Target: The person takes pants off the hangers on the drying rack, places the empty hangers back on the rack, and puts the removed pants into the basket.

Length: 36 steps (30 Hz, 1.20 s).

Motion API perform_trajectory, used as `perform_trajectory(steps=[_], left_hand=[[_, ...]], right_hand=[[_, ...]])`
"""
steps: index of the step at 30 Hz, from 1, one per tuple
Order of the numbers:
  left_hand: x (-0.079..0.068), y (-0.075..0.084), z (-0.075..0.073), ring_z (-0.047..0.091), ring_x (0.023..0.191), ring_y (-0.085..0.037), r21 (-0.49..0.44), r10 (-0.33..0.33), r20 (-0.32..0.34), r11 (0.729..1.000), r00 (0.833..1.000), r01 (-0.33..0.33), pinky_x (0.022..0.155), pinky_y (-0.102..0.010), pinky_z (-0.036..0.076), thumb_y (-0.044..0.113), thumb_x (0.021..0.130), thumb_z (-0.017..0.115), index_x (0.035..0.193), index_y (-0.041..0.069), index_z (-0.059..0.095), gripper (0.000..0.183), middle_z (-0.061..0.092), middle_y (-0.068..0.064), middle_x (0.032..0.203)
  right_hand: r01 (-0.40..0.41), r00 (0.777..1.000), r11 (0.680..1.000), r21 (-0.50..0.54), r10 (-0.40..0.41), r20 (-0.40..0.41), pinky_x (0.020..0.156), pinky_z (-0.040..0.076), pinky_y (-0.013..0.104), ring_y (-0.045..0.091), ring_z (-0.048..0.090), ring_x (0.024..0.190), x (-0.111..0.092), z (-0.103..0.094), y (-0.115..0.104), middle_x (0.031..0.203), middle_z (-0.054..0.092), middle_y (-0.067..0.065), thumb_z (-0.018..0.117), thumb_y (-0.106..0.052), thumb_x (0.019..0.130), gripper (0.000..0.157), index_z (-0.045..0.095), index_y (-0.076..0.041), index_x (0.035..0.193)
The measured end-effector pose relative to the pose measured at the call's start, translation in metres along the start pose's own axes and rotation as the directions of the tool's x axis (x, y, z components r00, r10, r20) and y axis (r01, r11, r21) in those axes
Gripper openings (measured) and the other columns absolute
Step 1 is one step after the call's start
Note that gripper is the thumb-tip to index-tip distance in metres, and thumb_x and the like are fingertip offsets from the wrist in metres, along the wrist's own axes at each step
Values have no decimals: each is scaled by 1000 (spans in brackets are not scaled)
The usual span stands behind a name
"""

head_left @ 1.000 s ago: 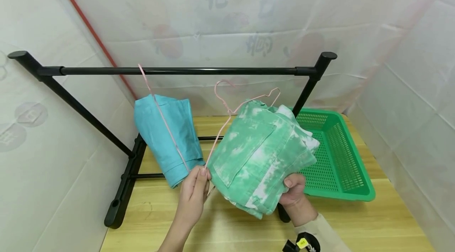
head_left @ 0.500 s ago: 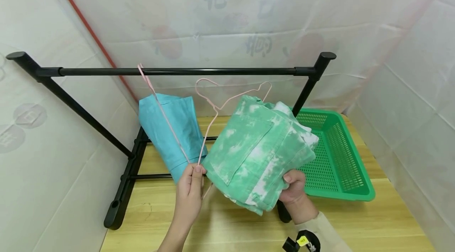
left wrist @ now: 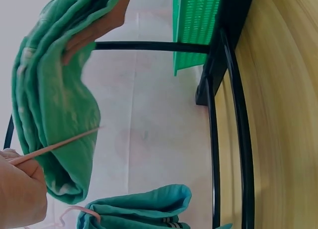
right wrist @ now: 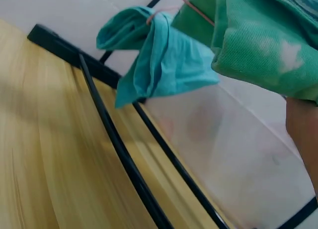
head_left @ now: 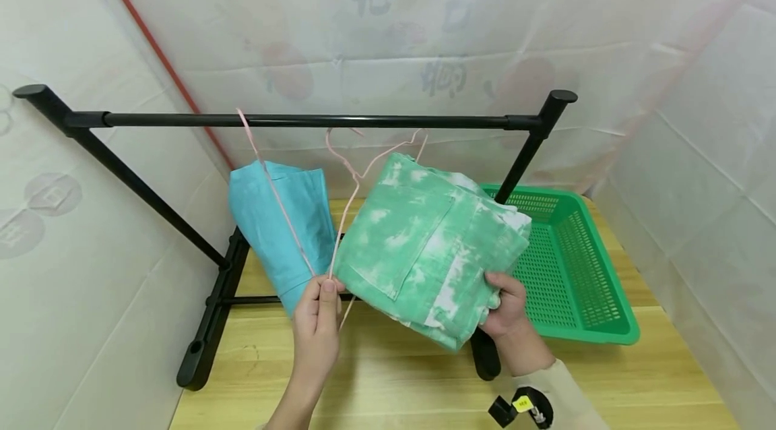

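Whitish sheeting [head_left: 545, 25] with faint printed characters was hung behind and at both sides; a red strip [head_left: 145, 32] was seen running down it at left. Below, a wood-grain table [head_left: 394, 389] was shown; on it a black rack [head_left: 370, 121] was stood, and a green perforated basket [head_left: 582, 333] was placed by the rack's right end.

One end of a pink hanger [head_left: 344, 218] was pinched between thumb and fingers of the left hand [head_left: 318, 329], narrow grip; its hook was held just under the rack's top bar in the head view, but whether the two touched could not be told. Folded green-and-white tie-dye garment [head_left: 424, 255] was held in front of the rack, between the blue garment [head_left: 279, 221] and the basket; it was gripped at its lower right edge by the right hand [head_left: 509, 305], thumb in front, fingers behind; the hanger's far shoulder was seen above its top edge.

The blue garment was hung, folded, from the bar by a second pink hanger [head_left: 240, 113]; that hanger's lower end was seen close to the left fingers, contact unclear. A black device [head_left: 533, 410] with a yellow label was worn at the right sleeve [head_left: 560, 393].
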<state>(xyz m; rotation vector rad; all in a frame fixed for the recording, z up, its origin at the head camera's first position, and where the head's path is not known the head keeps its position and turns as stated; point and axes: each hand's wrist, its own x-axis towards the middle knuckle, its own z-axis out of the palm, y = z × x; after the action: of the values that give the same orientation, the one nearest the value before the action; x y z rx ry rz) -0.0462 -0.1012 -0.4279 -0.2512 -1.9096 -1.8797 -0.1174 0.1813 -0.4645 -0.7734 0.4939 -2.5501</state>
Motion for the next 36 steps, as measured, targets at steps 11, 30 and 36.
perform_trajectory(steps=[11, 30, 36], left_hand=[[0, 0, 0, 33, 47, -11, 47, 66, 5, 997, 998, -66, 43, -22, 33, -5, 105, 37, 95, -4, 57, 23, 34, -2, 56], [-3, -2, 5, 33, 49, -13, 30, 74, 12, 997, 997, -74, 46, -26, 33, -6, 105, 38, 94, -5, 56, 22, 34, -2, 57], [-4, -4, 4, 34, 46, -11, 52, 30, 3, 998, 1000, -30, 43, -24, 34, -4, 105, 39, 97, -3, 59, 21, 36, -2, 56]], right_hand=[[-430, 811, 794, -430, 130, -570, 95, 54, 39, 19, 63, 113, -7, -4, -20, 130, 51, 5, 49, -11, 104, 45, 28, -19, 143], [-551, 766, 504, -665, -11, -643, 88, 57, 39, 21, 66, 107, -12, -1, -17, 131, 51, 15, 64, -18, 98, 62, 27, -8, 147], [-441, 787, 551, -708, -142, -601, 87, 58, 35, 17, 65, 108, -13, 10, -16, 124, 57, 4, 65, -7, 96, 49, 40, -8, 138]])
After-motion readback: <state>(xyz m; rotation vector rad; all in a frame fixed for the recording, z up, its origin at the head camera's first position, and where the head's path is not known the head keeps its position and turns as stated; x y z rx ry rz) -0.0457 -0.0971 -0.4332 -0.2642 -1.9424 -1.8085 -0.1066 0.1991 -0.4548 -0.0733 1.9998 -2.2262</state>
